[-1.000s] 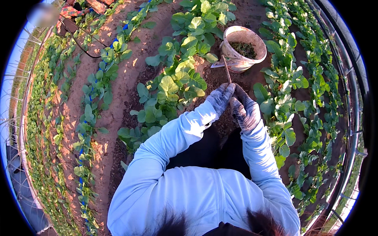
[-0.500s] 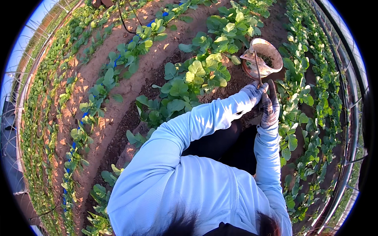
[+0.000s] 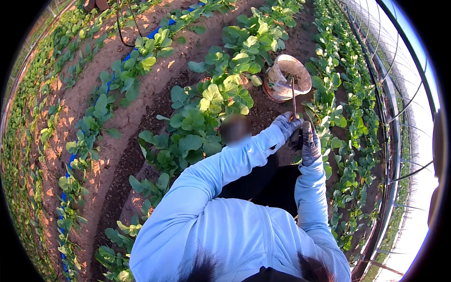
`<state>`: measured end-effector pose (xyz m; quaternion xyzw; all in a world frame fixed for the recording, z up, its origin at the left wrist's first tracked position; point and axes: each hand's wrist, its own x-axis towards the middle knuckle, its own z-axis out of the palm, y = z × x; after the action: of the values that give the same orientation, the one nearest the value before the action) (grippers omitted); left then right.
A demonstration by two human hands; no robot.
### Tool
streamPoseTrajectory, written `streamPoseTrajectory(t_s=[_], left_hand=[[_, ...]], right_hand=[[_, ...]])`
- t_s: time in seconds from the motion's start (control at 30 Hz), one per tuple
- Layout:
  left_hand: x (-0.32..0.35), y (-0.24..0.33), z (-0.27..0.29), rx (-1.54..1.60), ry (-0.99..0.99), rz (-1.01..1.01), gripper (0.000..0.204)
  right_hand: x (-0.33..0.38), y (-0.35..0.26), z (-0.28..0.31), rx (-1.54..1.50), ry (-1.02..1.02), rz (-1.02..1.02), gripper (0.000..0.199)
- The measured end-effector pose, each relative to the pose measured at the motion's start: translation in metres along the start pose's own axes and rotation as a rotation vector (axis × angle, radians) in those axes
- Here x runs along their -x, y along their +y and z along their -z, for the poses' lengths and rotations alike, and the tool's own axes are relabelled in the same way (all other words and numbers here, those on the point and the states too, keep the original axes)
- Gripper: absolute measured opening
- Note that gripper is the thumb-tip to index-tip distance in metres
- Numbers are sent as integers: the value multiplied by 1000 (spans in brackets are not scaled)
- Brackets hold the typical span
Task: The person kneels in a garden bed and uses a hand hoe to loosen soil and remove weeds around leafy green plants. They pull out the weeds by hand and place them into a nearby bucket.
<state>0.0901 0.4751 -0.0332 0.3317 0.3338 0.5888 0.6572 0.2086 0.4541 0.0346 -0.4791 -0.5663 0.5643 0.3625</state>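
Observation:
My left hand [image 3: 287, 126], in a grey glove, is closed around the near end of a thin brown stick [image 3: 294, 96]. Its far end reaches over the opening of a pale, soil-stained bucket [image 3: 304, 81]. Whether the stick is a tool's handle, I cannot tell. Close beside it is my right hand [image 3: 310, 146], in a dark grey glove, its fingers stretched forward. Something dark lies between the two hands, too shadowed to name. The bucket leans on the soil just ahead, with dark bits inside.
Leafy green plants [image 3: 192, 120] grow in a row along my left, and another dense row [image 3: 345, 122] runs on my right. Blue tape or hose [image 3: 70, 162] follows a row farther left. Metal hoops and a rail [image 3: 392, 127] edge the right side.
The view has swung, so the bucket and plants sit farther left. My right hand has drawn slightly back from its raised fingers and sits lower beside the left. The left hand still holds the stick.

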Motion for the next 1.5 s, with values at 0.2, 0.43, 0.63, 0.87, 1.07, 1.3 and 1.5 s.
streamPoseTrajectory(t_s=[0.2,0.43,0.63,0.87,1.07,1.3,1.5], left_hand=[[-3,21,16,207,92,88,27],[-33,14,41,185,150,128,33],[-47,23,58,158,67,117,39],[-70,47,64,-6,64,166,43],[-85,50,76,-30,93,165,48],[-100,60,79,-84,101,239,52],[-104,70,83,-118,101,323,56]], right_hand=[[-66,11,25,-76,213,-144,49],[-219,91,54,-322,196,-483,36],[-335,150,52,-512,458,-640,38],[-410,214,63,-873,656,-574,25],[-428,212,108,-953,536,-457,12],[-523,201,126,-872,507,-187,15],[-567,227,150,-607,521,-394,40]])
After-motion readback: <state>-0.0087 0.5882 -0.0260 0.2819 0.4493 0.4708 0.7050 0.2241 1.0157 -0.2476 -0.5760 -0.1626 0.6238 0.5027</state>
